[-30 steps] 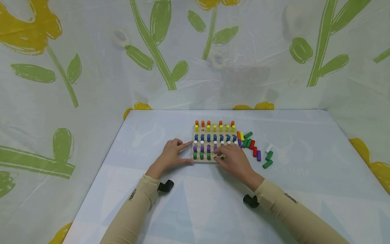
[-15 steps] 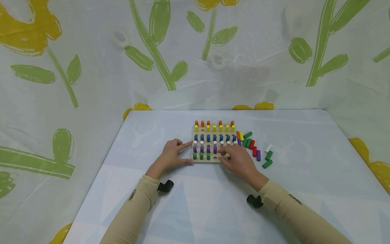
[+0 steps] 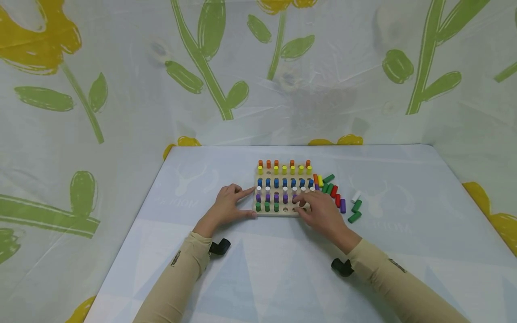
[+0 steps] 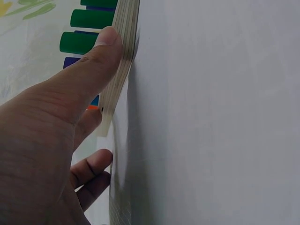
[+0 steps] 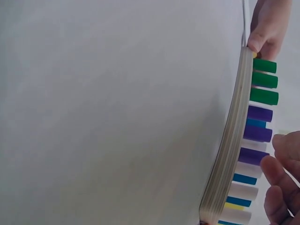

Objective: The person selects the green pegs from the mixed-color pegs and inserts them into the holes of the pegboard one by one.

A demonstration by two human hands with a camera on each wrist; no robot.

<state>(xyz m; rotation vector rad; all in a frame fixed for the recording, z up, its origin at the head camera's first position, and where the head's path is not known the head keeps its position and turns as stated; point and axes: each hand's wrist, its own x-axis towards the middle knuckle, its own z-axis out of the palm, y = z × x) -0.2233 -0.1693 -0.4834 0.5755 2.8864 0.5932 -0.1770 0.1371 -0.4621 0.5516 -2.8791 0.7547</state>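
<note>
A wooden pegboard lies on the table, carrying rows of coloured pegs. Against its left edge and near corner rest the straight index finger and thumb of my left hand. In the left wrist view, that thumb lies on the board's edge beside green pegs. My right hand is over the board's near right part, relaxed fingers at a purple peg standing in its hole. Thumb and index finger stay apart there, the index tip at the peg's top. My right hand hides pegs at the row's right end.
Loose pegs lie right of the board: green, red, purple, white and others. Several board holes show bare, including two in the near row. A patterned sheet hangs behind the table.
My right hand has shifted rightward along the purple row, uncovering a fourth purple peg and then a fifth. My left hand and the board have stayed put.
</note>
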